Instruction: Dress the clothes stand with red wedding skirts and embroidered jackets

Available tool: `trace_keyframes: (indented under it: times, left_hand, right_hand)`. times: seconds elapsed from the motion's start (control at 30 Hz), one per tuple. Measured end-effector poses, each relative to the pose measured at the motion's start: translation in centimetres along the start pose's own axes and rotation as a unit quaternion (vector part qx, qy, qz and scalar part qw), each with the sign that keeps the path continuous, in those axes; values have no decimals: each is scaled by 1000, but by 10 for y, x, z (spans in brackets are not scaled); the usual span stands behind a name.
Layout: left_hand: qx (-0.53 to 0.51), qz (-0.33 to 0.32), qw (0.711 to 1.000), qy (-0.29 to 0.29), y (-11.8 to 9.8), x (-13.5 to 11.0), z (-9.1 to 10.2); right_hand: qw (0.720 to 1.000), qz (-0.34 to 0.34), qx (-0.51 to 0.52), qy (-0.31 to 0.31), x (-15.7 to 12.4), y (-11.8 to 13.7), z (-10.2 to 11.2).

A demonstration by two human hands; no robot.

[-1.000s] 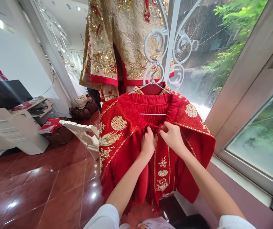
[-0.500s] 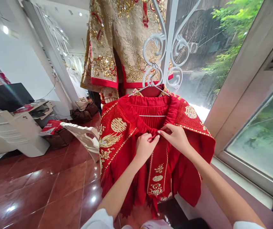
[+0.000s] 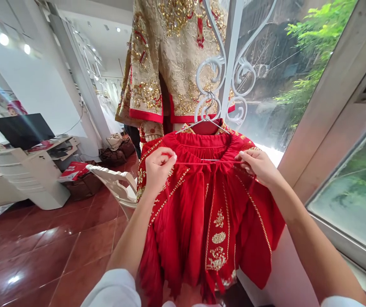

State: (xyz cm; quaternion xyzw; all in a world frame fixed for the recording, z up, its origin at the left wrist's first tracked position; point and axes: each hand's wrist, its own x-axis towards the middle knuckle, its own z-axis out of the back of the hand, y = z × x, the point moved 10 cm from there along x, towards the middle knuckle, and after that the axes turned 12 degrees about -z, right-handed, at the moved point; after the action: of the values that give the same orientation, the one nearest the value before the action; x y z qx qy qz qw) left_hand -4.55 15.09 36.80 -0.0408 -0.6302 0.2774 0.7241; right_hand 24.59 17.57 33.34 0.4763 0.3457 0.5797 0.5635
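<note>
A red pleated skirt with a gathered waistband and gold embroidery hangs in front of a red embroidered jacket. Both are on a wire hanger hooked to white scrolled ironwork. A thin red drawstring runs taut and nearly level across the front of the waistband. My left hand pinches one side of the drawstring, over the jacket's left shoulder in view. On the other side, my right hand pinches the drawstring between thumb and fingers. The string's loose ends are hard to make out.
A gold sequined jacket with red trim hangs behind. White ironwork and a metal-framed window stand on the right. At left are a pale chair, a desk with a monitor, and bags on the tiled floor.
My hands have moved apart from the middle of the waistband, left hand leftward and right hand rightward, stretching the drawstring between them. The view has shifted slightly.
</note>
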Motion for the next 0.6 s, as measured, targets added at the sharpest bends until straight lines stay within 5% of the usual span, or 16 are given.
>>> trace_keyframes:
  times: [0.07,0.13,0.23,0.33,0.43,0.6]
  left_hand:
    - [-15,-3,993,117,-3,-1,-16]
    - [88,-10,979,186,-2,-2,-25]
    - [292,-18,949,118,-4,7,-22]
    - [321,-47,945,40,-15,9,-42]
    - [241,-52,969,-17,-21,6,-64]
    - [19,48,996,69,1,-5,-108]
  right_hand:
    - [990,-43,-57,117,1,-5,-21]
    - [955,-44,-148,252,-7,-4,-47]
    - [924,37,-176,338,-18,16,-70]
    - [956,117,-93,252,-10,39,-69]
    - [982,139,-4,124,0,38,-59]
    - [984,172,49,-22,-1,23,-51]
